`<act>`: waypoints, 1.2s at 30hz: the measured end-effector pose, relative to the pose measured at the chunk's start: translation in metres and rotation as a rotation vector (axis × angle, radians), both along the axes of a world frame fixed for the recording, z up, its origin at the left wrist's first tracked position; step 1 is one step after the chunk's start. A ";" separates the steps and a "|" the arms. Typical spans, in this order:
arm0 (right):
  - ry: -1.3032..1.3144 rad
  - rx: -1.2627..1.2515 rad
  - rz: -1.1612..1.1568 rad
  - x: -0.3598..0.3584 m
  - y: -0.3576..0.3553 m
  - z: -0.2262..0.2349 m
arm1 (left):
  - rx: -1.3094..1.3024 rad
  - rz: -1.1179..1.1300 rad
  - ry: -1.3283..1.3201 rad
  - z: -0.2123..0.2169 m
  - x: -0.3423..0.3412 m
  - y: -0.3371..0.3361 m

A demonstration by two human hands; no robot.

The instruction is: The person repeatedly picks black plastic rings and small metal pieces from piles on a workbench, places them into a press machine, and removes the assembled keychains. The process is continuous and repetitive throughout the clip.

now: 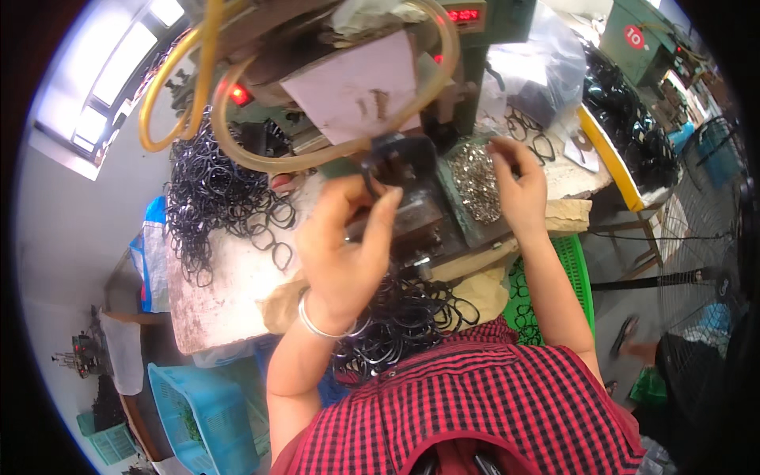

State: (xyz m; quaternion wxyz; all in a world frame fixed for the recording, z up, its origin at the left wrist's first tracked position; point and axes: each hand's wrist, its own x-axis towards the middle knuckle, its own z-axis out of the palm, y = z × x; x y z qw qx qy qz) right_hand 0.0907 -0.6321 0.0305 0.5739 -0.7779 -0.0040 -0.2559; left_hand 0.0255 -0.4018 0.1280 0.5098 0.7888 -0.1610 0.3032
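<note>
My left hand (344, 237), with a silver bangle at its wrist, is at the front of a bench machine (423, 210). Its thumb and forefinger are pinched around a thin black loop (370, 182) beside the machine's dark head. To the right, my right hand (521, 186) reaches over a tray (450, 178) of small shiny metal pieces (475, 186). The fingers of that hand are curled at the edge of the pieces, and whatever they grip is too small to make out. A heap of black loops (396, 317) lies in my lap, below the machine.
A large tangle of black loops (210, 190) covers the table's left side. A yellowish hose (332, 158) curves across the machine front, below a pale sheet (356, 83). Blue basket (206, 412) at lower left, green basket (582, 277) at right, fan (697, 229) far right.
</note>
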 end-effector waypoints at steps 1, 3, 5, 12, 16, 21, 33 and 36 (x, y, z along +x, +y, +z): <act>-0.122 0.011 -0.107 0.005 -0.010 -0.018 | -0.010 0.005 0.027 0.002 0.002 -0.002; 0.040 -0.165 -0.156 0.008 -0.022 -0.046 | -0.009 -0.008 -0.008 0.003 0.007 -0.002; -0.155 -0.507 -0.110 -0.001 -0.002 -0.038 | -0.005 0.036 0.088 0.003 0.006 -0.001; -0.024 -0.874 -0.010 0.010 0.058 -0.035 | -0.049 -0.015 0.092 0.001 0.000 -0.002; -0.048 -0.904 -0.011 0.028 0.071 -0.057 | -0.218 -0.093 0.080 -0.011 -0.026 0.030; 0.008 -0.839 -0.044 0.014 0.055 -0.037 | -0.213 0.533 -0.163 0.003 -0.022 0.150; 0.131 -0.291 -0.101 -0.026 -0.019 -0.024 | 0.229 0.679 0.889 -0.173 0.048 0.269; 0.084 -0.262 -0.164 -0.060 -0.047 -0.033 | 0.235 0.604 0.853 -0.174 0.046 0.284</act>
